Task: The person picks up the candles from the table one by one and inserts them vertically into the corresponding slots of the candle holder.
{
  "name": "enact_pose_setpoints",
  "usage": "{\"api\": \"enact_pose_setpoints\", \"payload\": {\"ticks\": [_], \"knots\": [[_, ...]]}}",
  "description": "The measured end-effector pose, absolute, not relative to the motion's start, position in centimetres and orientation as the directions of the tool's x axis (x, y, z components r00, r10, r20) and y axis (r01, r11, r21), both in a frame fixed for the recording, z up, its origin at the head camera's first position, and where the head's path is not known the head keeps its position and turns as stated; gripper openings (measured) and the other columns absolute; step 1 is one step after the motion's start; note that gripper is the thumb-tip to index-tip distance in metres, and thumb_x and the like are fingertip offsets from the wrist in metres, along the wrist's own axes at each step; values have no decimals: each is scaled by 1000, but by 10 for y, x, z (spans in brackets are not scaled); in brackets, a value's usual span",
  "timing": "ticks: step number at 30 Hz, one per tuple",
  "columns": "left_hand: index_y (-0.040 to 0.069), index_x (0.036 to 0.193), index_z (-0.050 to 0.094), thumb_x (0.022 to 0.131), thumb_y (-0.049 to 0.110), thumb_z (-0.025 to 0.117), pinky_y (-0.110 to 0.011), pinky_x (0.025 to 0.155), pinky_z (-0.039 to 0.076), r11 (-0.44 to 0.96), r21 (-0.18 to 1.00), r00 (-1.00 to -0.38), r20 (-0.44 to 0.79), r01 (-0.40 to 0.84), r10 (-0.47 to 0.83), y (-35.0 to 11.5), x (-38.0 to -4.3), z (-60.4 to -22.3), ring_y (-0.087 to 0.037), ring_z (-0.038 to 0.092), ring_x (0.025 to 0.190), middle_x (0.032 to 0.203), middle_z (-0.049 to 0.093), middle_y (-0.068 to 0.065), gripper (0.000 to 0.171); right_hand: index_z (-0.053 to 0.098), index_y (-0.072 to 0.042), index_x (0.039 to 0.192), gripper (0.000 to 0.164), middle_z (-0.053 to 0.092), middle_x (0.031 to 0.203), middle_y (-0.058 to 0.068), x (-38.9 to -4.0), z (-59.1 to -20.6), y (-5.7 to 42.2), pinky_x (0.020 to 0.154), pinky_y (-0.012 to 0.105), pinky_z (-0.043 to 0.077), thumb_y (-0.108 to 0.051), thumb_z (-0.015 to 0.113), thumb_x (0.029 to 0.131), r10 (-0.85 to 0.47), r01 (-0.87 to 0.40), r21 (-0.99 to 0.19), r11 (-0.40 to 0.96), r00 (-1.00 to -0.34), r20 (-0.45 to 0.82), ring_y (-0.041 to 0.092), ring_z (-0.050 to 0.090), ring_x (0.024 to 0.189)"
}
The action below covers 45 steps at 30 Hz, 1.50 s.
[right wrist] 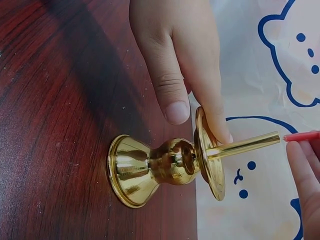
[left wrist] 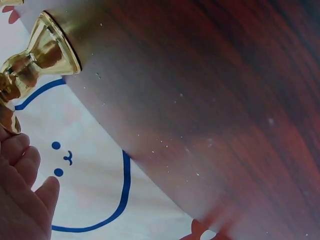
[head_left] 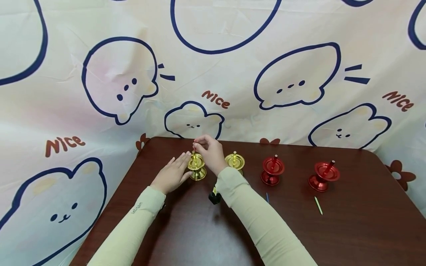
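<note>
Basically, R hand (head_left: 212, 152) pinches the red stick (right wrist: 302, 136), tip just off the mouth of the gold tube (right wrist: 252, 144); L hand (head_left: 171, 173), fingers out straight, touches the dish (right wrist: 217, 175) of that candle holder (right wrist: 172, 162), upright on the table (head_left: 186, 229), left of a 2nd gold holder (head_left: 239, 162). Prob. best: steady dish w/ L hand, line stick & tube up on 1 axis, ease in w/o sideways push, as a thin stick could snap.
</note>
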<state>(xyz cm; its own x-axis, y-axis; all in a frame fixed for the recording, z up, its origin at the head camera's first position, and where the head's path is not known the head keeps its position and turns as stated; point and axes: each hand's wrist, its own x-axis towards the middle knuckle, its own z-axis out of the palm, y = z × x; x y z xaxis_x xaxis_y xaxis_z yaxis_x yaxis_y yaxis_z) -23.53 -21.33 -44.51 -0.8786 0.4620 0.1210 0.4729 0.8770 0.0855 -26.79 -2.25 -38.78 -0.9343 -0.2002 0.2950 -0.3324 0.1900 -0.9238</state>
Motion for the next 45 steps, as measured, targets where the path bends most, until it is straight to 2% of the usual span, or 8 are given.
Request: {"api": "enact_pose_setpoints", "payload": {"ticks": [13,22,32,45], "knots": [[0,159,28,106,36,54,-55,120,25,883,102,-887,113,458,447,-215,-236,-442,-31,25,152,163,30,-16,69,69,-3,108,12,73,98,5,-270,-387,-28,78,25,57,-11,65,100,-229,-360,-908,215,-922,311,15,69,86],[-2,158,30,105,36,57,-56,119,27,881,75,-881,127,467,456,-214,-235,-441,-32,28,151,162,32,-17,71,70,-6,107,11,73,102,2,-272,-390,-28,83,27,56,-12,66,100,-236,-396,-869,297,-912,335,13,68,92],[-1,158,28,104,36,57,-55,120,26,886,95,-888,118,455,444,-212,-235,-444,-32,26,151,163,30,-17,71,68,-9,109,10,72,104,2,-272,-391,-27,87,27,54,-13,64,101,-270,-421,-834,357,-901,340,13,67,97],[-1,159,27,104,36,58,-55,119,27,881,103,-885,123,461,449,-212,-235,-446,-31,27,152,163,30,-17,72,71,-6,115,17,74,107,5,-276,-394,-26,89,26,55,-10,68,99,-309,-484,-781,394,-870,383,17,69,99]]}}
